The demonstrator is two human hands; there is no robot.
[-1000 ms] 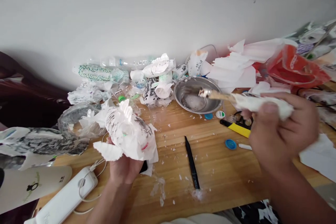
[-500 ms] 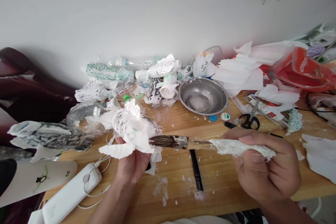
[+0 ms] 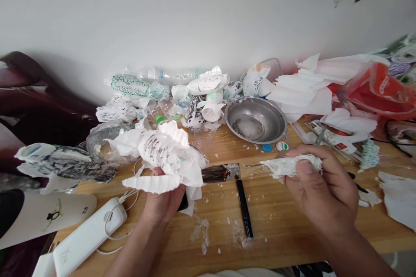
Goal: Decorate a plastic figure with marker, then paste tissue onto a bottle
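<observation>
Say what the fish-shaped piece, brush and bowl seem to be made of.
Fish-shaped piece: matte white paper or tissue outside, judging by its wrinkles and loose flaps; core hidden.
Brush: dark bristles, dull metal-looking band; grip wrapped in crumpled white, perhaps tissue.
Bowl: likely stainless steel, from its grey, reflective sheen.

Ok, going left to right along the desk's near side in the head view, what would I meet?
White power bank → left hand holding the paper-covered form → brush bristles → black marker → right hand gripping the white-wrapped handle → loose white paper.
</observation>
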